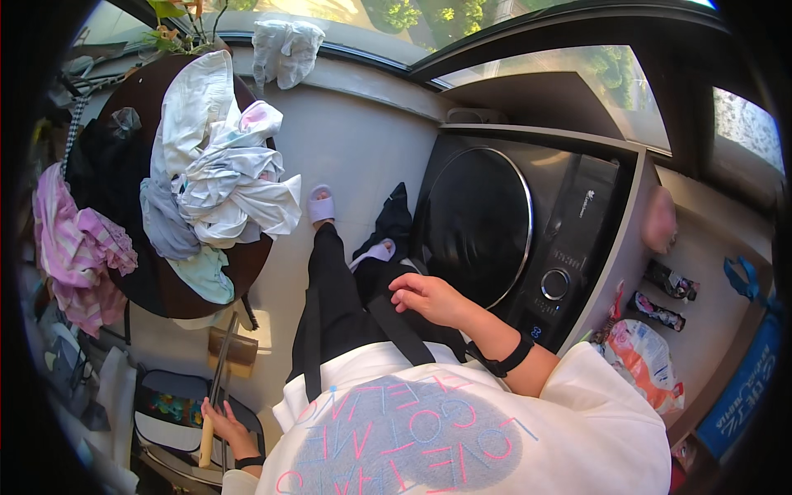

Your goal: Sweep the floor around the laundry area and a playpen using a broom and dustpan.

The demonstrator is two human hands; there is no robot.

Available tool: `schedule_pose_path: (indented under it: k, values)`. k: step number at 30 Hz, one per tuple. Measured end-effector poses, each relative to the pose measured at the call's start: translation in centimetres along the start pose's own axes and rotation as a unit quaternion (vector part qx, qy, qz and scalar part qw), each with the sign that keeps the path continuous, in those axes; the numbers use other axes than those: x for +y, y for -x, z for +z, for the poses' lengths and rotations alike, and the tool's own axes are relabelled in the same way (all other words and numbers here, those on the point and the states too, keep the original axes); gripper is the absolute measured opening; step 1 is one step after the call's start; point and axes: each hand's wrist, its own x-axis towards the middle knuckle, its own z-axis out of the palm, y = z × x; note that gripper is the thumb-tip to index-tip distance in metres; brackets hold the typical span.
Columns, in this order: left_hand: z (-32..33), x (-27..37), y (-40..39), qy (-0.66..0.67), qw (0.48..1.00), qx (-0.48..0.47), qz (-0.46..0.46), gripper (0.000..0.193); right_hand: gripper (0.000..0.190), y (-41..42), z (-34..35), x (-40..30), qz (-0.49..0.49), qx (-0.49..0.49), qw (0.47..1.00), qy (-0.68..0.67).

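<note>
My right hand (430,300) hovers above my black trousers, beside the dark round door (473,226) of a front-loading washing machine or dryer. Its fingers are loosely bent, with nothing in them. At the lower left, my left hand (230,430) overlaps the pale handle (206,442) of a long-handled tool; whether it grips or only brushes this handle cannot be made out. Beyond that hand is a brown dustpan or brush head (233,352). A heap of white and grey laundry (229,167) lies on a round dark table (253,263), with a mint-green garment (204,275) underneath.
Striped pink clothing (80,247) hangs at the table's left edge. Dark cloth (391,216) lies on the floor beside my slippered foot. A folding chair (167,402) stands near my left hand. Packages (643,365) and a blue box (739,387) are right of the machine's cabinet (619,247).
</note>
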Motion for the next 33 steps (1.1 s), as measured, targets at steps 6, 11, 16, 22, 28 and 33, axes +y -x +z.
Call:
schedule_pose_path:
  k: [6, 11, 16, 22, 28, 33]
  values:
    - [0.8, 1.2, -1.6, -0.011, 1.0, -0.001, 0.023, 0.029, 0.023, -0.6, -1.3, 0.6, -0.015, 0.026, 0.999, -0.028]
    - [1.3, 2.1, -3.0, -0.019, 0.999, 0.007, 0.041, 0.027, 0.023, -1.1, -2.5, 1.4, -0.006, 0.061, 0.998, -0.03]
    - [2.0, 2.9, -1.9, -0.037, 0.999, -0.013, 0.028, 0.025, 0.024, -0.7, -1.2, 2.0, 0.0, 0.048, 0.996, -0.072]
    - [2.0, 4.1, -3.0, -0.069, 0.997, -0.036, 0.026, 0.026, 0.024, 0.0, -0.3, 4.1, 0.017, 0.058, 0.992, -0.109]
    - [0.9, 3.9, -3.7, -0.076, 0.996, -0.038, 0.032, 0.027, 0.024, 1.3, 0.9, 5.5, 0.041, 0.068, 0.989, -0.122]
    - [-1.5, 2.1, -5.0, -0.067, 0.997, -0.02, 0.028, 0.025, 0.024, 2.2, 2.3, 6.0, 0.04, 0.055, 0.992, -0.108]
